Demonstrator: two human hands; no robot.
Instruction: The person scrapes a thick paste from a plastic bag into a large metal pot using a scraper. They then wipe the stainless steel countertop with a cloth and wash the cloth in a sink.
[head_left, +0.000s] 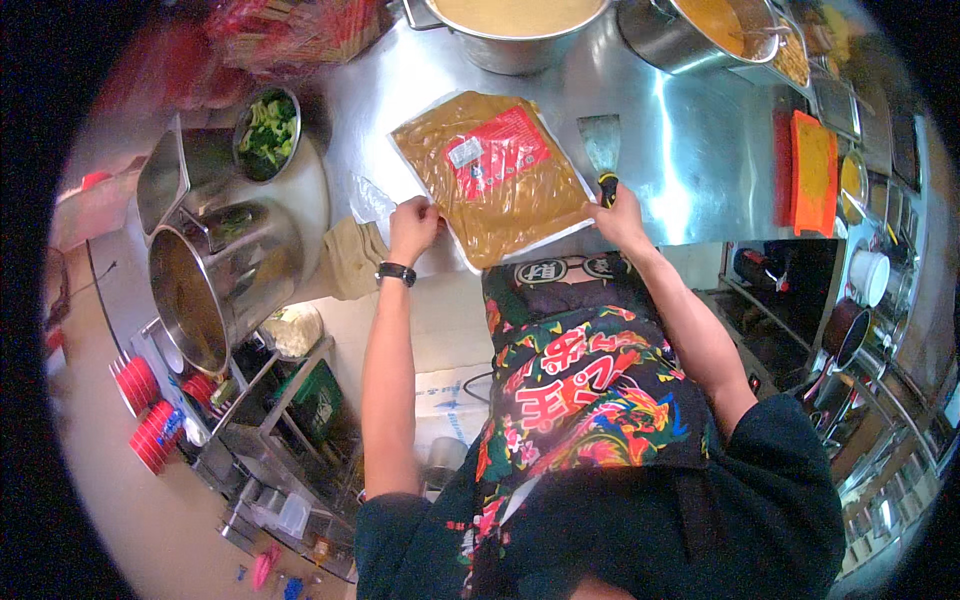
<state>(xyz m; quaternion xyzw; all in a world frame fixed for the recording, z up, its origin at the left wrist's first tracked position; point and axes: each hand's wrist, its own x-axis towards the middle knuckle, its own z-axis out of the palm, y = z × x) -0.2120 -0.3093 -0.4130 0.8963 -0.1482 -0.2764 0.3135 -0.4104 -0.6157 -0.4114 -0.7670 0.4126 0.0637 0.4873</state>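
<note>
A large flat plastic packet of brown paste (501, 225) with a red printed label lies slanted on the steel worktop before me. My left hand (412, 225) pinches the packet's left edge with curled fingers. At its lower right corner, my right hand (621, 219) grips the black and yellow handle of a metal scraper (601, 142). The scraper's wide blade points away from me, above the worktop. The right thumb and fingertips also meet the packet's corner.
Beyond the packet stand a large pot of pale liquid (517, 54) and a pot of orange soup (652, 45). A broccoli bowl (268, 135), a steel stockpot (259, 266) and a folded brown cloth (352, 259) are at left. An orange tray (814, 174) sits right.
</note>
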